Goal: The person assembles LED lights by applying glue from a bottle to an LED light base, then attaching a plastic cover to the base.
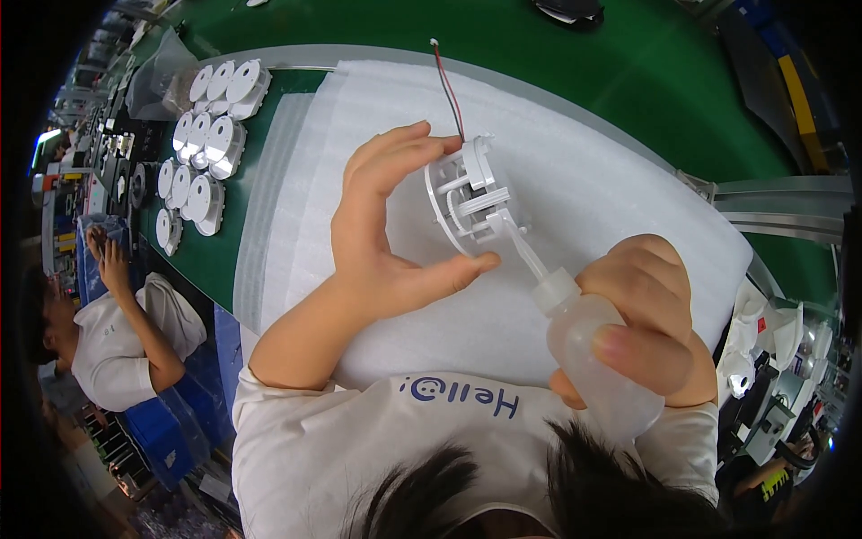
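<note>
Your left hand point(377, 242) has its fingers point(404, 148) curled around a round white plastic part point(465, 202), index and middle fingertips on its upper rim and your thumb pressing under its lower edge, so the part is held on edge, tilted, above the white foam sheet point(593, 180). A thin red-and-black wire point(447, 85) runs up from the top of the part and trails across the foam. Your right hand point(655, 314) is closed tight around a translucent squeeze bottle point(597, 355), thumb across its body, and the bottle's long white nozzle point(525, 251) reaches up to the left until its tip touches the ribbed inside of the part. The foam sheet covers most of the green bench point(646, 63) in front of you. Well to your left, on the bare green strip beside the foam, white round housings point(206, 144) lie in rows, with a clear plastic bag point(157, 76) just beyond them. Farther left, another person in a white shirt point(108, 341) sits by blue bins point(157, 436).
</note>
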Action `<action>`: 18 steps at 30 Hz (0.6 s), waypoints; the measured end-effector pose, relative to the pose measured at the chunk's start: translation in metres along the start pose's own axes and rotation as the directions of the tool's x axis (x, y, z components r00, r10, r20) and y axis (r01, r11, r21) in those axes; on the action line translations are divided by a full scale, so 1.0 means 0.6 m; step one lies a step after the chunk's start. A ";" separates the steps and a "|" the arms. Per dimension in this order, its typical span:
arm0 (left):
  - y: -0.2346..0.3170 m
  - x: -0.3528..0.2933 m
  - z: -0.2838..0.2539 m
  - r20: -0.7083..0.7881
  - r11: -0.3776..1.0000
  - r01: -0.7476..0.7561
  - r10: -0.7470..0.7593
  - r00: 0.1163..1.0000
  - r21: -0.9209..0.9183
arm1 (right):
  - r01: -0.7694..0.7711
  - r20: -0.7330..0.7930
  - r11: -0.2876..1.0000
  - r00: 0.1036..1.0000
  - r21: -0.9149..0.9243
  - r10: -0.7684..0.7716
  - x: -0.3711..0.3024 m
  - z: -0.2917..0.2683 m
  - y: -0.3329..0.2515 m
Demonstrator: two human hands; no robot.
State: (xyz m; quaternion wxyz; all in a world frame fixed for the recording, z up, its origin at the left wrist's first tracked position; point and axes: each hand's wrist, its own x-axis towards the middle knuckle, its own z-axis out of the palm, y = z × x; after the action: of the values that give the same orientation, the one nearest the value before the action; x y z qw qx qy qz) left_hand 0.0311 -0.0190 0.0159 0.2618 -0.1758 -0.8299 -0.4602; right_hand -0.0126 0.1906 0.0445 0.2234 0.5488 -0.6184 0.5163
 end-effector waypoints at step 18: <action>0.014 -0.004 -0.002 0.137 0.622 0.473 -0.508 0.850 -0.625 | 0.070 -0.027 0.997 0.997 -0.040 -0.071 -0.003 0.005 0.008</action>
State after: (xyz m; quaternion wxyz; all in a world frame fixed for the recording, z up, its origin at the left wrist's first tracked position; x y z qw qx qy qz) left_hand 0.0382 -0.0161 0.0207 0.0726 -0.0087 -0.6320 -0.7715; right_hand -0.0157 0.1883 0.0400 0.2611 0.5584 -0.6052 0.5036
